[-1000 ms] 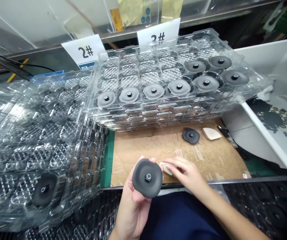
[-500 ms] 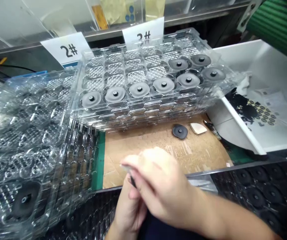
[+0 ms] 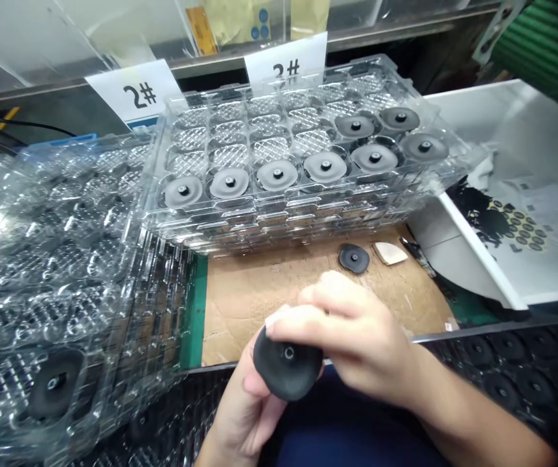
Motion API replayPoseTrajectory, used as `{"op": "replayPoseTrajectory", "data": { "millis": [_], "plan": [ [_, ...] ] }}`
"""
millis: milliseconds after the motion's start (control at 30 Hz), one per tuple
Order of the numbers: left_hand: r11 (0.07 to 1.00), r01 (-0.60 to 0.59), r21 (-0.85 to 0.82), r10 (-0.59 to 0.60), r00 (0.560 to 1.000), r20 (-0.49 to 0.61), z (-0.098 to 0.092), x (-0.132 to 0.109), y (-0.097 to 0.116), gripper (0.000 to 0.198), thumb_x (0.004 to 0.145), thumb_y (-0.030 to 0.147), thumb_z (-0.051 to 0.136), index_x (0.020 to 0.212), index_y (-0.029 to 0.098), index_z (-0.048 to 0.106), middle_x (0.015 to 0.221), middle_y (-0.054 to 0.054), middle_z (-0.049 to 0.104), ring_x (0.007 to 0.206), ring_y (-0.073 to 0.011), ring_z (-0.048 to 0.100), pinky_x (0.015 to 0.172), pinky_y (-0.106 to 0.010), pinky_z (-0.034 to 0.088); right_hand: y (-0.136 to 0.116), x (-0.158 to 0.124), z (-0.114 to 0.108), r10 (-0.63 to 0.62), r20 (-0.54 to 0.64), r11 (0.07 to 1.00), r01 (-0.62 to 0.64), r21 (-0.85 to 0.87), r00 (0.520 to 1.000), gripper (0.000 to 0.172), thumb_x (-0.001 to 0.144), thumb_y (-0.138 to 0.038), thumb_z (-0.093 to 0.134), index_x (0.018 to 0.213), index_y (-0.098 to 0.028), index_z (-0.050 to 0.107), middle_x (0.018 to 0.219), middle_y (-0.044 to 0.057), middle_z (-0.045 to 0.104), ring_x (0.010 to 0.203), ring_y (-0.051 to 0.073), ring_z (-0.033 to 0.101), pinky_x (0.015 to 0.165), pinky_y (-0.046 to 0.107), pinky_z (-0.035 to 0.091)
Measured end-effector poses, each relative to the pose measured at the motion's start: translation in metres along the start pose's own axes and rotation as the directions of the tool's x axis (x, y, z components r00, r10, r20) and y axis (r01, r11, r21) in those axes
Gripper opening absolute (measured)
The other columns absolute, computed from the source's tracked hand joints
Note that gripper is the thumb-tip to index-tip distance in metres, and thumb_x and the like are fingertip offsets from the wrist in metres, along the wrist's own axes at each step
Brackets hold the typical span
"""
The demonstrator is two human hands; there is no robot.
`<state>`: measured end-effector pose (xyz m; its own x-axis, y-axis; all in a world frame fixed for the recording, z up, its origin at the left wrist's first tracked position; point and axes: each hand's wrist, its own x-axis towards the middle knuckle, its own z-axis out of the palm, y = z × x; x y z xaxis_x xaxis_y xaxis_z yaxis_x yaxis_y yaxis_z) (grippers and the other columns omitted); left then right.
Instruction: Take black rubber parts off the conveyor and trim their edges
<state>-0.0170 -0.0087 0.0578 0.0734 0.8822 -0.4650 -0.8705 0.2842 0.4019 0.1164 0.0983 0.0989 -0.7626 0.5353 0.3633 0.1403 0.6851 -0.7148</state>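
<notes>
L hand (image 3: 244, 408) grasps black rubber disc (image 3: 287, 363) at 6 o'clock, R hand (image 3: 351, 344) curled over its face; can't tell if clenched on smth or just pressing. Spare disc (image 3: 354, 258) and cream pad (image 3: 389, 253) on cardboard (image 3: 259, 324) at 1 o'clock; clear tray (image 3: 152, 214) of discs at 12.

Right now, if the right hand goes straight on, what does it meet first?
The right hand would meet the black disc held in the left hand; its fingers already seem to touch it.

Eight discs (image 3: 277, 175) lie in the top tray (image 3: 302, 220), one more disc (image 3: 354, 258) on cardboard (image 3: 259, 331).
</notes>
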Motion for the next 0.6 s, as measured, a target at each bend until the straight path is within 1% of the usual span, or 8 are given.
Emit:
{"op": "replayPoseTrajectory", "data": {
  "millis": [67, 133, 233, 333, 400, 467, 533, 600],
  "plan": [
    [0.999, 0.009, -0.039, -0.006, 0.997, 0.079, 0.000, -0.003, 0.003, 0.057, 0.057, 0.039, 0.073, 0.110, 0.023, 0.061, 0.120, -0.007, 0.062, 0.092, -0.0225, 0.065, 0.078, -0.027, 0.052, 0.015, -0.001, 0.006, 0.158, -0.085, 0.980, -0.146, 0.134, 0.984, 0.023, 0.090, -0.015, 0.044, 0.103, -0.020, 0.062, 0.089, 0.003, 0.062, 0.078, 0.013, 0.055, 0.071, 0.025, 0.043],
    [0.997, 0.019, -0.070, -0.011, 0.994, 0.109, -0.003, -0.005, 0.006, 0.055, 0.059, 0.038, 0.072, 0.112, 0.028, 0.060, 0.124, -0.006, 0.060, 0.100, -0.0264, 0.062, 0.082, -0.029, 0.052, 0.028, -0.013, 0.015, 0.370, -0.119, 0.921, -0.347, 0.179, 0.921, 0.021, 0.090, -0.019, 0.045, 0.104, -0.022, 0.062, 0.093, 0.003, 0.063, 0.084, 0.014, 0.057, 0.074, 0.025, 0.045],
    [0.993, 0.024, -0.113, -0.010, 0.992, 0.128, -0.009, -0.007, 0.008, 0.056, 0.060, 0.041, 0.068, 0.114, 0.028, 0.059, 0.125, -0.005, 0.059, 0.107, -0.0278, 0.057, 0.086, -0.029, 0.050, 0.040, -0.047, 0.032, 0.545, -0.009, 0.829, -0.537, 0.159, 0.838, 0.022, 0.090, -0.027, 0.045, 0.104, -0.024, 0.062, 0.096, 0.004, 0.065, 0.089, 0.018, 0.060, 0.076, 0.029, 0.047],
    [0.988, 0.038, -0.149, -0.019, 0.992, 0.127, -0.014, -0.005, 0.008, 0.059, 0.061, 0.045, 0.065, 0.116, 0.027, 0.058, 0.126, -0.006, 0.057, 0.111, -0.0283, 0.054, 0.090, -0.030, 0.047, 0.045, -0.081, 0.047, 0.577, 0.124, 0.796, -0.590, 0.134, 0.807, 0.025, 0.090, -0.029, 0.043, 0.105, -0.024, 0.062, 0.098, 0.005, 0.066, 0.091, 0.019, 0.061, 0.077, 0.032, 0.050],
    [0.987, 0.054, -0.151, -0.036, 0.992, 0.117, -0.013, -0.004, 0.008, 0.058, 0.061, 0.044, 0.065, 0.116, 0.026, 0.058, 0.126, -0.006, 0.057, 0.112, -0.0279, 0.054, 0.090, -0.030, 0.047, 0.047, -0.092, 0.048, 0.588, 0.127, 0.791, -0.600, 0.116, 0.799, 0.025, 0.090, -0.028, 0.043, 0.106, -0.024, 0.061, 0.100, 0.005, 0.065, 0.092, 0.020, 0.061, 0.078, 0.033, 0.050],
    [0.989, 0.069, -0.128, -0.055, 0.993, 0.108, -0.010, -0.004, 0.008, 0.055, 0.062, 0.043, 0.067, 0.114, 0.026, 0.059, 0.125, -0.006, 0.059, 0.110, -0.0282, 0.056, 0.088, -0.031, 0.048, 0.044, -0.091, 0.039, 0.614, 0.077, 0.779, -0.619, 0.103, 0.786, 0.025, 0.090, -0.027, 0.042, 0.109, -0.023, 0.059, 0.104, 0.006, 0.064, 0.095, 0.020, 0.060, 0.080, 0.034, 0.049],
    [0.992, 0.075, -0.098, -0.064, 0.992, 0.112, -0.007, -0.004, 0.007, 0.053, 0.061, 0.041, 0.069, 0.112, 0.027, 0.061, 0.121, -0.005, 0.062, 0.107, -0.0282, 0.058, 0.085, -0.030, 0.050, 0.033, -0.080, 0.023, 0.627, -0.021, 0.776, -0.622, 0.100, 0.779, 0.024, 0.090, -0.028, 0.044, 0.108, -0.024, 0.058, 0.106, 0.005, 0.063, 0.097, 0.020, 0.059, 0.080, 0.032, 0.049],
    [0.995, 0.065, -0.080, -0.056, 0.992, 0.111, -0.005, -0.004, 0.003, 0.051, 0.060, 0.040, 0.071, 0.109, 0.028, 0.062, 0.116, -0.004, 0.065, 0.103, -0.0275, 0.060, 0.082, -0.030, 0.052, 0.013, -0.062, 0.006, 0.580, -0.150, 0.815, -0.575, 0.077, 0.801, 0.022, 0.089, -0.026, 0.047, 0.108, -0.026, 0.057, 0.105, 0.003, 0.063, 0.095, 0.018, 0.059, 0.075, 0.027, 0.049]
  ]
}}
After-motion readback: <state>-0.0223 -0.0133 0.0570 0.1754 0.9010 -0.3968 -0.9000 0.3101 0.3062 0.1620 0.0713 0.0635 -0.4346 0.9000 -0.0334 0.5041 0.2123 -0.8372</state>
